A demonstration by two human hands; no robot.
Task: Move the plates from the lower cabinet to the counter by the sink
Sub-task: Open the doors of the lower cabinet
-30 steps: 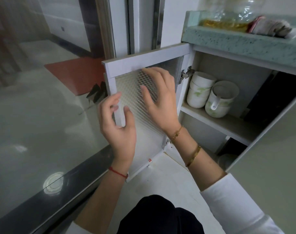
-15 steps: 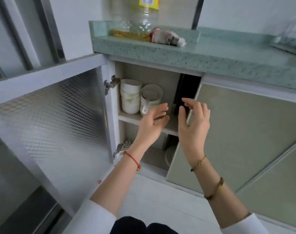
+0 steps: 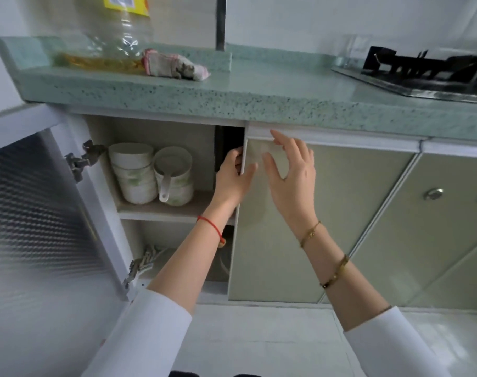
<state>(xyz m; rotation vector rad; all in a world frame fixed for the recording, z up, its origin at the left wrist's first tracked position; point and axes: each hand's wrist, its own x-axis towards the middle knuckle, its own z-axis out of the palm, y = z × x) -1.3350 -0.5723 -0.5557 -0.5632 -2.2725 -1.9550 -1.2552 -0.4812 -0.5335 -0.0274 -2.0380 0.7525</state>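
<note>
The lower cabinet stands half open under the green counter (image 3: 259, 88). Its left door (image 3: 41, 213) is swung wide. My left hand (image 3: 231, 178) curls around the free edge of the right door (image 3: 327, 213), fingers behind it and thumb in front. My right hand (image 3: 291, 175) hovers spread in front of that door's top, one fingertip at its upper frame. On the upper shelf sit a stack of white bowls (image 3: 134, 172) and a second stack with a white scoop (image 3: 174, 180). On the bottom shelf a curved white rim (image 3: 223, 263) peeks out beside my left forearm; most of it is hidden.
An oil bottle (image 3: 109, 44) and a crumpled work glove (image 3: 174, 66) lie on the counter's left end. A black gas stove (image 3: 422, 74) sits at the right. More closed doors with round knobs (image 3: 433, 193) follow to the right. Some metal utensils (image 3: 153, 254) lie on the bottom shelf.
Both hands left the opened left door and moved right. My left hand now hooks the right door's edge, and my right hand has risen toward its top.
</note>
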